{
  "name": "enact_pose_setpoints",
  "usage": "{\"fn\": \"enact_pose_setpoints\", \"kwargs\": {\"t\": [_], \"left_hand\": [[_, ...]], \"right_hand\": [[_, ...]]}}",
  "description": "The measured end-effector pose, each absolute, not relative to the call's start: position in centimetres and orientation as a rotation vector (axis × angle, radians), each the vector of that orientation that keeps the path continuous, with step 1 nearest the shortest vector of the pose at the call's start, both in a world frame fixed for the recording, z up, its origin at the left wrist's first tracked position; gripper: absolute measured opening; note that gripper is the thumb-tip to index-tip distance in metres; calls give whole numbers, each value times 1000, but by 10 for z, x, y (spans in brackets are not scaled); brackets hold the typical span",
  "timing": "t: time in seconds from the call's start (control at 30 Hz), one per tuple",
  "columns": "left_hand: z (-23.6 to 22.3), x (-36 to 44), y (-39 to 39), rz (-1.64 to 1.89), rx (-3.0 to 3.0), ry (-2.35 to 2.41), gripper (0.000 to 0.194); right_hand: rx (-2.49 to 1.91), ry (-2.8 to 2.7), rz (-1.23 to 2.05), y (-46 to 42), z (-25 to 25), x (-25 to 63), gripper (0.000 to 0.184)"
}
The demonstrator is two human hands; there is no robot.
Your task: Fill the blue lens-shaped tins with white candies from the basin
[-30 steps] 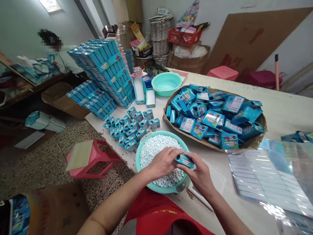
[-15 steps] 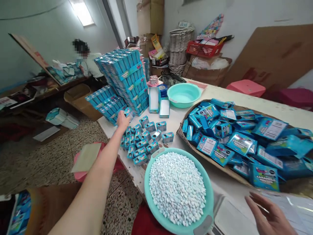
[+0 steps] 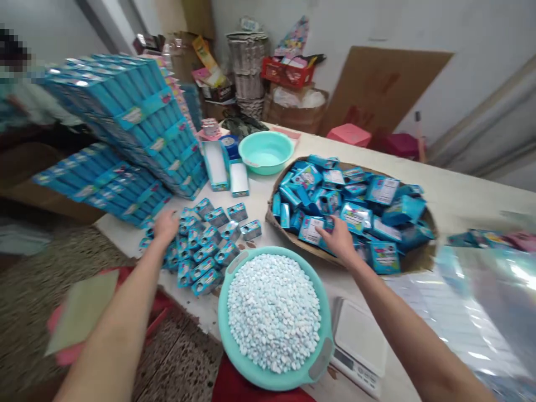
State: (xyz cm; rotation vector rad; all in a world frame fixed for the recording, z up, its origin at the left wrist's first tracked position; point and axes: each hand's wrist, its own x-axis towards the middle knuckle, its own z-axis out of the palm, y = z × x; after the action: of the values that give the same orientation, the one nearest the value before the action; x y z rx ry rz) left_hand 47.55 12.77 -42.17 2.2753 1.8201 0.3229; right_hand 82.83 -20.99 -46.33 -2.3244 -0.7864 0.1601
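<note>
My left hand (image 3: 166,225) is at the far-left end of a cluster of small blue candy boxes (image 3: 205,251), fingers curled round a candy box that is mostly hidden by the hand and blurred. Over a cardboard tray (image 3: 429,245) heaped with blue candy boxes (image 3: 355,215), my right hand (image 3: 340,240) reaches in from the right. Its thumb and fingers are apart, close to the boxes at the tray's near side. Between my arms stands a turquoise basin (image 3: 224,312), full of small pale-blue and white candies (image 3: 274,312).
Tall stacks of packed blue boxes (image 3: 138,123) rise at the left. Behind the cluster are two open box trays (image 3: 239,178) and another turquoise basin (image 3: 268,149). A digital scale (image 3: 360,340) lies right of the candies, beside clear plastic sheets (image 3: 469,312).
My view has turned right. My left hand has lowered with the candy box beside the cluster. My right hand has moved from near the scale up and forward to the boxes in the tray.
</note>
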Motion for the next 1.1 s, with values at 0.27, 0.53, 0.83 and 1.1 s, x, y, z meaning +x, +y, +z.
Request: {"fn": "enact_pose_setpoints", "kwargs": {"t": [0.27,0.53,0.83,1.1], "left_hand": [[-421,452,146,73,2263,1962,40],[-427,485,170,-152,2238,1894,23],[-438,475,184,37,2280,1801,28],[-424,498,46,841,2238,1464,33]], "right_hand": [[-2641,-677,316,-182,-489,828,69],[-2272,-594,273,-207,-477,829,54],[-1732,-389,322,-248,-449,803,58],[-1299,-83,714,-299,-437,796,29]]}}
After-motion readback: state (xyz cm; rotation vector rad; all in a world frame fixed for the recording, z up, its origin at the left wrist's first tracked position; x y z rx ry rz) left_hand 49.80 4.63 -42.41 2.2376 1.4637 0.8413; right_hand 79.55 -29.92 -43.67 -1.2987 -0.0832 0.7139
